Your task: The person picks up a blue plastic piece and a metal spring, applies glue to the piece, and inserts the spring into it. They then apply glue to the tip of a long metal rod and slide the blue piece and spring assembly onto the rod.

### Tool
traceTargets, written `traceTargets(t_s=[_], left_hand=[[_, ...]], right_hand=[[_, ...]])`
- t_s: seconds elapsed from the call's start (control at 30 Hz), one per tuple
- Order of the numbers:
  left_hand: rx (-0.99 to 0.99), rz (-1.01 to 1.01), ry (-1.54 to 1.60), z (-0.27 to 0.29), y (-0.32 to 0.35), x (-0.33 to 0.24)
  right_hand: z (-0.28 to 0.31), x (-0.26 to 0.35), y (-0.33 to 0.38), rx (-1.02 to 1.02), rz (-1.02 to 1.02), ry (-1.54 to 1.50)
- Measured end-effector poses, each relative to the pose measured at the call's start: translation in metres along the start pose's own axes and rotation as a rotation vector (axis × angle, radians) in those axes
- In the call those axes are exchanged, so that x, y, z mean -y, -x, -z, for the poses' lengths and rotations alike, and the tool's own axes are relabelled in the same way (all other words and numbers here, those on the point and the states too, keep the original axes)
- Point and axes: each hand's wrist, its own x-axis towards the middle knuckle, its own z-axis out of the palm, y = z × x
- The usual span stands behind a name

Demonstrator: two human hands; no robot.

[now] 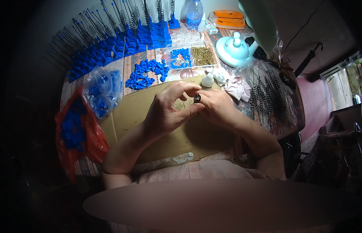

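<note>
Above the cardboard sheet [128, 106], my two hands meet at a small black coil [197, 98], which shows nearly end-on as a dark ring. My left hand [165, 105] pinches it between thumb and index finger, the other fingers curled. My right hand [220, 105] is closed against its right side; the fingertips are partly hidden behind the hand. A white squeeze bottle [208, 79] stands just beyond my hands. Farther left lies a heap of small blue plastic pieces [146, 73].
Rows of blue bases with black springs [122, 42] line the back left. A divided box [181, 69] holds blue beads and brass-coloured pieces. A light-blue lamp base [233, 52] stands behind loose black springs [268, 93]. Left are a clear bag [103, 91] and red bag [93, 145].
</note>
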Motion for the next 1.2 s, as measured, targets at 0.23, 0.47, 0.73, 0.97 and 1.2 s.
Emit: traceTargets(t_s=[0.23,0.47,0.73,0.97,1.2], left_hand=[[0.054,-0.007,-0.014,-0.004,0.005,0.011],[0.049,-0.025,0.008,-0.005,0.004,0.011],[0.037,-0.019,0.036,-0.001,0.001,0.002],[0.039,0.052,0.57,0.022,0.005,-0.029],[0.113,0.119,1.103,0.036,0.017,-0.1]], right_hand=[[0.003,0.001,-0.001,-0.001,-0.005,-0.003],[0.011,0.003,-0.002,0.001,-0.036,-0.009],[0.003,-0.002,-0.001,-0.026,-0.038,-0.085],[0.005,0.0,-0.002,-0.007,-0.081,-0.063],[0.004,-0.003,-0.003,-0.016,-0.084,-0.091]])
